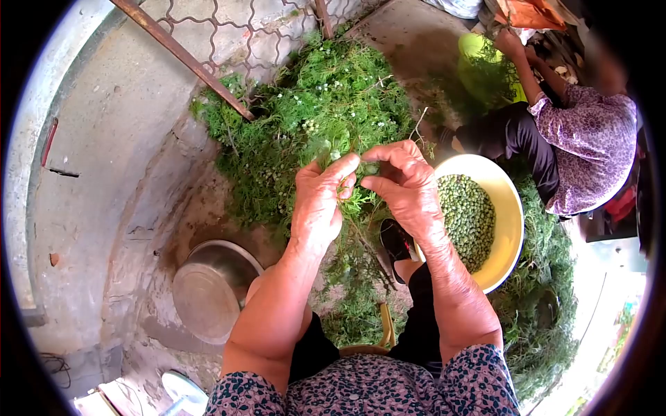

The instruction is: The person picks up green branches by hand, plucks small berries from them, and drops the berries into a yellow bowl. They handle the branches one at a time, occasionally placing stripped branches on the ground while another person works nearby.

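My left hand (318,201) pinches a green sprig (356,200) over the heap of greenery (312,104); my right hand's (411,186) thumb and forefinger stand apart beside it. Steadying the stem should help clean plucking.

Open air lay between the left forearm (279,312) and the right forearm (456,284). Ahead, a feathery green heap of cuttings (270,156) blocked low passage, a straight rusty metal bar (182,59) slanting at its left; a round yellow plastic tub (511,215) flanked the right forearm.
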Demonstrator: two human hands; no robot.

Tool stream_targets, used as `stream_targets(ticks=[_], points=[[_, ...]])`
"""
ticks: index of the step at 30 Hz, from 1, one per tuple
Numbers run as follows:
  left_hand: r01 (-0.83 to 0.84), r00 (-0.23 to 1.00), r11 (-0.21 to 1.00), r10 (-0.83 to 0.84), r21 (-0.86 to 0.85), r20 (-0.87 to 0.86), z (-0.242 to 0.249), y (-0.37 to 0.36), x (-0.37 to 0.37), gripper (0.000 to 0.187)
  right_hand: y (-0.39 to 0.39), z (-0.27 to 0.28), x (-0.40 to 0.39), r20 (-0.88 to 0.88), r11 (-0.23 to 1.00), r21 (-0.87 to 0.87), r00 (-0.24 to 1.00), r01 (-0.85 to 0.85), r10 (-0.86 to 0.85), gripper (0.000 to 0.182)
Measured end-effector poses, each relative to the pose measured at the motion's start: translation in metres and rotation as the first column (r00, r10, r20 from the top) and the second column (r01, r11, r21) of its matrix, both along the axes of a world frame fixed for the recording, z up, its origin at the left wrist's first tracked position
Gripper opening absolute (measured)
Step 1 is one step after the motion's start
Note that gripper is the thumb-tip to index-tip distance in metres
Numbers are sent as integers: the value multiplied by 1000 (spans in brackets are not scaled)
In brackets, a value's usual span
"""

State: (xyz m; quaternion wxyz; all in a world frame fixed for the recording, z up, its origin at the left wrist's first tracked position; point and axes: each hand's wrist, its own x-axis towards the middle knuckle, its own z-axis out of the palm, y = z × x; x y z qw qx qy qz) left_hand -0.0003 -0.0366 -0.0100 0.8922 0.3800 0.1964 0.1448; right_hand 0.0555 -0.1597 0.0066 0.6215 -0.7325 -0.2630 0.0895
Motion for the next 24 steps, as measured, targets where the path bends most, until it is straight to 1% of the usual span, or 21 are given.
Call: stream_targets(ticks=[1, 3, 4, 5, 6, 7, 8, 9, 10, 11, 12, 13, 15, 16, 17, 18, 19, 21, 22, 23, 24], points=[[20, 1000, 1000, -20, -3, -6, 0, 0, 0, 7, 0, 0, 1, 0, 1000, 0, 1000, 0, 0, 31], [54, 997, 998, -55, -8, -46, 3, 1, -2, 7, 0, -3, 5, 243, 998, -28, 969, 60, -51, 27], [89, 993, 996, -89, -13, -81, 5, 2, -2, 6, 0, -6, 8, 302, 999, 0, 952, 45, -42, 19], [88, 993, 996, -89, -13, -83, 5, 2, -3, 6, -2, -6, 7, 300, 999, 0, 953, 44, -42, 19], [110, 992, 994, -110, -11, -59, 5, 1, -4, 6, -4, -5, 7, 102, 999, 33, 994, 38, -41, 15], [132, 991, 991, -132, -9, -35, 5, 1, -4, 6, -5, -2, 5, -99, 997, 68, 995, 39, -32, 12], [135, 990, 991, -134, 24, -46, 8, -1, -5, 7, -4, 13, 1, -342, 995, 47, 937, 92, -70, 10], [135, 990, 991, -133, 25, -45, 10, -1, -5, 7, -9, 18, 3, -483, 993, 38, 872, 110, -78, 15], [115, 992, 991, -111, 65, -61, 11, -2, -5, 5, -14, 13, 10, -568, 964, 214, 823, 157, -8, 16], [95, 993, 990, -88, 105, -76, 11, -3, -4, 3, -16, 13, 16, -633, 901, 376, 770, 217, 79, 16], [103, 993, 980, -92, 172, -69, 11, -2, -6, 2, -17, 15, 19, -643, 827, 490, 755, 275, 130, 12], [102, 994, 980, -92, 173, -67, 9, -3, -5, 2, -18, 19, 20, -636, 818, 509, 758, 269, 146, 9], [100, 995, 953, -93, 287, -36, 5, -5, -6, 2, -19, 22, 16, -634, 788, 563, 742, 249, 218, 9], [130, 990, 917, -99, 378, -100, 6, -6, -6, 1, -20, 19, 17, -634, 788, 563, 742, 249, 218, 9], [132, 990, 916, -101, 378, -101, 7, -7, -7, 1, -21, 14, 18, -599, 787, 584, 761, 200, 250, 11], [151, 988, 889, -116, 433, -105, 8, -8, -7, 2, -23, 12, 18, -564, 785, 601, 777, 152, 281, 12], [168, 985, 858, -131, 486, -110, 9, -8, -7, 3, -24, 13, 18, -565, 785, 600, 777, 154, 280, 12], [179, 983, 841, -130, 510, -131, 5, -7, -7, 6, -22, 24, 13, -495, 927, 368, 859, 72, 130, 13], [161, 987, 809, -127, 565, -99, 4, -6, -7, 7, -18, 31, 6, -392, 977, 207, 919, 45, 41, 15], [142, 990, 773, -127, 618, -68, 3, -6, -7, 10, -14, 28, 4, -198, 992, 126, 979, -12, 37, 19], [156, 987, 760, -140, 630, -75, 5, -7, -7, 6, -8, 23, 1, -72, 990, 137, 996, -44, 55, 21]])
